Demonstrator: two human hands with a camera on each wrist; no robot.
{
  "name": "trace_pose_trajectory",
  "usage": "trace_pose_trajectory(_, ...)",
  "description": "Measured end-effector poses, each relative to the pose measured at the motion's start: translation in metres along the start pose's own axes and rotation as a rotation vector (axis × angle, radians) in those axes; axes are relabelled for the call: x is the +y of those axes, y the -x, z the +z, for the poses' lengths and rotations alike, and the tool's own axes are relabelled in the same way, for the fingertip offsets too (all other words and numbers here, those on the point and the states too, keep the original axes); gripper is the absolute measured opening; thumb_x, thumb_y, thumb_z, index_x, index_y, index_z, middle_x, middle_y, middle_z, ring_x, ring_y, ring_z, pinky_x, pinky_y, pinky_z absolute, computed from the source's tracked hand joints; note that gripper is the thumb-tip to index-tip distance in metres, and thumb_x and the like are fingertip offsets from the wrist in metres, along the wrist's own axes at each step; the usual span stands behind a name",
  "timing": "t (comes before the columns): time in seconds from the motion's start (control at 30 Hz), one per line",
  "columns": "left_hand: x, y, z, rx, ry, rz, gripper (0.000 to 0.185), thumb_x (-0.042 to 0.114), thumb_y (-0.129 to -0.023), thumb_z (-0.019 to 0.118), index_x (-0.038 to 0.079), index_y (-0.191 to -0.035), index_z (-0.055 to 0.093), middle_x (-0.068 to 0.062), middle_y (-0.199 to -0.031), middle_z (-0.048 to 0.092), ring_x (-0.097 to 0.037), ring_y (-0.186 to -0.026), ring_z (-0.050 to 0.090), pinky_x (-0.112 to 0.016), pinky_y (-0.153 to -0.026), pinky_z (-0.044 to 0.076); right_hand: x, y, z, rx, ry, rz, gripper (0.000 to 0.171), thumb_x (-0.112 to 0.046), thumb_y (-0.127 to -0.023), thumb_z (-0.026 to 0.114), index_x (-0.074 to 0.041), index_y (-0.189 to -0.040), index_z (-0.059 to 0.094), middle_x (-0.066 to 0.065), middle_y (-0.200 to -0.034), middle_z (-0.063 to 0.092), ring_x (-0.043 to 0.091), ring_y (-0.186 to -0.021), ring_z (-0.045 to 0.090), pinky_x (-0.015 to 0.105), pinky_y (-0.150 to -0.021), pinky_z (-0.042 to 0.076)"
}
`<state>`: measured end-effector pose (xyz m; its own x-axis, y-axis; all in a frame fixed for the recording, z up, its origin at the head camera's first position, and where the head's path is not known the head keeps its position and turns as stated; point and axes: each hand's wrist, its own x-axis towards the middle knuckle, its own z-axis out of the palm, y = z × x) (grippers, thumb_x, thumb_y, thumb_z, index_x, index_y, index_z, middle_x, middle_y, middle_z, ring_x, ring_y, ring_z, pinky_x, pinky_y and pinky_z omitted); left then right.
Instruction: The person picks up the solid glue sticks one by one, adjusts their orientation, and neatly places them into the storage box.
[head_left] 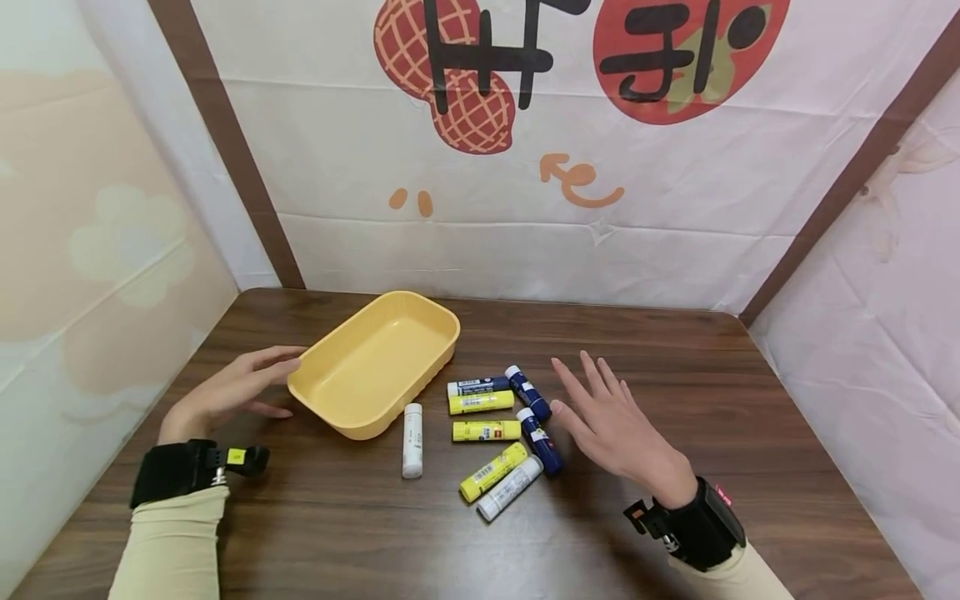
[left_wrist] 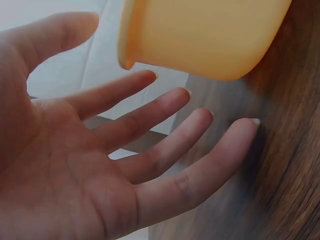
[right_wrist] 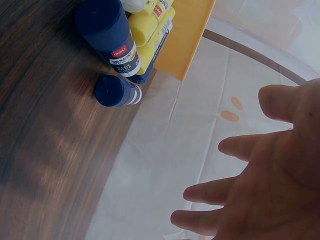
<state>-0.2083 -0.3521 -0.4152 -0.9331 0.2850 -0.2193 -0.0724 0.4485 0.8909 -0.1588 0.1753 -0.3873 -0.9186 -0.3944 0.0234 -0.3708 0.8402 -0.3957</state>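
A yellow plastic basin (head_left: 375, 354) stands on the left part of the table with nothing in it. Beside its left end is my left hand (head_left: 236, 387), fingers spread; in the left wrist view the fingertips look apart from the basin wall (left_wrist: 210, 40). Several glue sticks lie to the right of the basin: yellow ones such as this glue stick (head_left: 486, 430), dark blue ones such as this glue stick (head_left: 540, 442), and white ones such as this glue stick (head_left: 412, 442). Just right of the blue ones, my right hand (head_left: 618, 425) hovers with fingers spread, holding nothing.
The dark wood-grain table (head_left: 337, 533) ends at a printed fabric wall (head_left: 637, 267) behind. Fabric panels also close off the left and right sides. Each wrist wears a black strap with a camera, such as the right strap (head_left: 705, 525).
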Motion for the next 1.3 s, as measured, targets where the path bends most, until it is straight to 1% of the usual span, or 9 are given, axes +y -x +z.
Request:
trace_pose_trajectory(0.13, 0.000, -0.006, 0.004, -0.018, 0.039, 0.005, 0.069, 0.038, -0.112, 0.044, -0.003, -0.162, 0.021, -0.035, -0.160, 0.031, -0.008, -0.118, 0.062, -0.050, -0.084, 0.066, 0.000, 0.002, -0.003, -0.012, -0.027, 0.015, 0.061, -0.049, -0.112, 0.033, -0.024, -0.166, 0.021, 0.022, -0.173, 0.008, 0.048, -0.159, 0.004, 0.079, -0.122, 0.011)
trace_pose_trajectory(0.4, -0.006, -0.011, 0.008, -0.065, 0.124, 0.036, 0.064, 0.032, -0.113, 0.044, -0.005, -0.161, 0.022, -0.035, -0.157, 0.030, -0.001, -0.107, 0.066, -0.055, -0.084, 0.065, 0.003, 0.000, 0.001, -0.013, -0.047, 0.023, 0.061, -0.047, -0.112, 0.034, -0.023, -0.166, 0.021, 0.023, -0.172, 0.008, 0.049, -0.159, 0.005, 0.078, -0.122, 0.012)
trace_pose_trajectory(0.5, -0.010, -0.012, 0.010, -0.079, 0.156, 0.042, 0.063, 0.031, -0.113, 0.043, -0.005, -0.160, 0.021, -0.024, -0.151, 0.038, -0.005, -0.108, 0.067, -0.057, -0.085, 0.064, 0.004, 0.000, 0.004, -0.024, -0.051, 0.023, 0.060, -0.047, -0.113, 0.034, -0.022, -0.166, 0.020, 0.023, -0.172, 0.008, 0.049, -0.159, 0.005, 0.078, -0.123, 0.013)
trace_pose_trajectory(0.63, -0.014, -0.014, 0.010, -0.092, 0.223, 0.041, 0.060, 0.031, -0.113, 0.041, -0.001, -0.161, 0.022, 0.005, -0.138, 0.050, -0.005, -0.111, 0.067, -0.059, -0.087, 0.063, 0.005, -0.003, 0.005, -0.018, -0.056, 0.014, 0.061, -0.046, -0.113, 0.034, -0.021, -0.166, 0.021, 0.024, -0.172, 0.009, 0.048, -0.159, 0.005, 0.074, -0.125, 0.014)
trace_pose_trajectory(0.73, -0.018, -0.016, 0.008, -0.101, 0.277, 0.037, 0.057, 0.031, -0.114, 0.040, 0.004, -0.161, 0.025, 0.018, -0.132, 0.054, 0.000, -0.114, 0.065, -0.058, -0.089, 0.063, 0.006, -0.006, 0.004, -0.021, -0.060, 0.014, 0.062, -0.047, -0.112, 0.036, -0.020, -0.166, 0.022, 0.025, -0.172, 0.010, 0.048, -0.159, 0.006, 0.074, -0.124, 0.018)
trace_pose_trajectory(0.9, -0.023, -0.018, 0.005, -0.124, 0.351, 0.061, 0.048, 0.025, -0.114, 0.040, 0.010, -0.158, 0.035, 0.020, -0.132, 0.059, 0.000, -0.116, 0.065, -0.054, -0.089, 0.064, 0.008, -0.012, 0.001, -0.043, -0.053, 0.015, 0.061, -0.040, -0.110, 0.048, -0.017, -0.164, 0.031, 0.025, -0.169, 0.023, 0.051, -0.153, 0.027, 0.077, -0.114, 0.035)
trace_pose_trajectory(1.03, -0.023, -0.019, 0.004, -0.138, 0.395, 0.079, 0.044, 0.021, -0.113, 0.041, 0.010, -0.156, 0.040, 0.018, -0.132, 0.061, -0.003, -0.116, 0.067, -0.052, -0.088, 0.064, 0.008, -0.019, 0.001, -0.050, -0.052, -0.004, 0.056, -0.030, -0.106, 0.059, -0.011, -0.157, 0.044, 0.023, -0.161, 0.042, 0.045, -0.145, 0.045, 0.066, -0.112, 0.045)
trace_pose_trajectory(1.17, -0.023, -0.018, 0.004, -0.130, 0.408, 0.074, 0.042, 0.020, -0.113, 0.042, 0.011, -0.155, 0.042, 0.017, -0.131, 0.062, -0.004, -0.116, 0.068, -0.052, -0.087, 0.065, 0.007, -0.028, 0.002, -0.042, -0.047, -0.035, 0.052, -0.024, -0.103, 0.064, -0.008, -0.151, 0.052, 0.019, -0.151, 0.055, 0.038, -0.138, 0.055, 0.059, -0.110, 0.051)
trace_pose_trajectory(1.3, -0.022, -0.019, 0.002, -0.122, 0.420, 0.058, 0.041, 0.020, -0.113, 0.043, 0.013, -0.153, 0.044, 0.017, -0.130, 0.063, -0.005, -0.115, 0.068, -0.053, -0.087, 0.065, 0.004, -0.038, 0.001, -0.056, -0.049, -0.047, 0.051, -0.021, -0.100, 0.068, -0.006, -0.147, 0.056, 0.018, -0.146, 0.060, 0.036, -0.133, 0.059, 0.056, -0.107, 0.053)
